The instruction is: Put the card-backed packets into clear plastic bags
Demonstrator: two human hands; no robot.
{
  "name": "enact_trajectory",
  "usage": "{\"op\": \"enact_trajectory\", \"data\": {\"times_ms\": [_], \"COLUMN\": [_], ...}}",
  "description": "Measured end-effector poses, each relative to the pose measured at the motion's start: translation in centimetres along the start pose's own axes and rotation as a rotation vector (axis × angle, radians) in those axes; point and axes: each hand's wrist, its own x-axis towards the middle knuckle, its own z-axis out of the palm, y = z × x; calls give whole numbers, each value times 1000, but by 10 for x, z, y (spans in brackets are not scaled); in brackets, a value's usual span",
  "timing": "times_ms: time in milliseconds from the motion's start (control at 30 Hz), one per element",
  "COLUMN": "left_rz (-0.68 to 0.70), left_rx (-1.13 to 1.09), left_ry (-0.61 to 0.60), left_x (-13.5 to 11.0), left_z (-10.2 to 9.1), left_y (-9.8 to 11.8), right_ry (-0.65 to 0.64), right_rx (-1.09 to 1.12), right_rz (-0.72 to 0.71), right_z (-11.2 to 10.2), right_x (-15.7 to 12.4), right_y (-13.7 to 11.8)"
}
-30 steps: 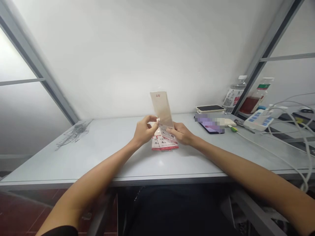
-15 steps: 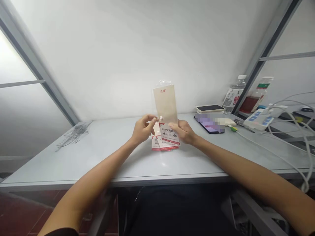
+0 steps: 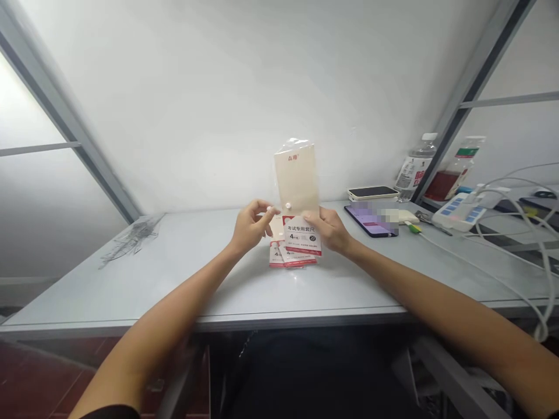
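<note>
- At a pale desk [image 3: 196,279] against a white wall, a person's right hand [image 3: 334,230] holds up a clear packet [image 3: 297,183], thumb across its front, fingers behind its right edge.
- The packet stands nearly upright at the middle of the desk, its beige card above a red-and-white label [image 3: 302,234].
- The left hand [image 3: 251,227] hangs just beside it, thumb and forefinger drawn narrow; from where I stand, I cannot tell whether the pale spot at their tips is a nail or something small in the pinch.
- A white button [image 3: 288,206] shows on the packet's face, near those fingertips.
- Behind its lower end lie similar packets [image 3: 275,257], overlapping one another; whether the raised one touches them is unclear.
- The likeliest mishap, to this onlooker's eye: held by one edge, the slick plastic could twist or slip if pushed from the left.
- Anything tiny in that left pinch could drop and be lost among the packets, were the fingers to loosen.
- A hard tug near the button could crease the thin sleeve.
</note>
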Motion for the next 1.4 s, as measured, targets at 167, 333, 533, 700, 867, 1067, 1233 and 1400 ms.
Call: {"op": "enact_trajectory", "data": {"times_ms": [167,333,533,700,867,1067,1233,1400], "left_rz": [-10,-51,16,213,40,-41,-96,-132], "left_rx": [-39,-13,107,321,112,-60,-69,-154], "left_ry": [19,43,125,144,-47,-171,-93,-26], "left_x": [2,3,2,1,5,9,11,13], "left_z": [-1,-3,-3,-2,-3,-4,-4,-5], "left_y": [1,-1,-3,-2,-7,-10,-13,-13], "right_ry": [79,26,-56,-54,-61,-97,-147,-173], "right_rx": [130,292,376,375,359,109,17,-9], "right_rz": [37,20,28,27,55,177,295,304], "right_z": [-1,0,1,3,3,2,0,-3], "right_x": [4,5,5,5,4,8,11,14], "right_y": [-3,-6,-5,-8,-9,0,4,1]}}
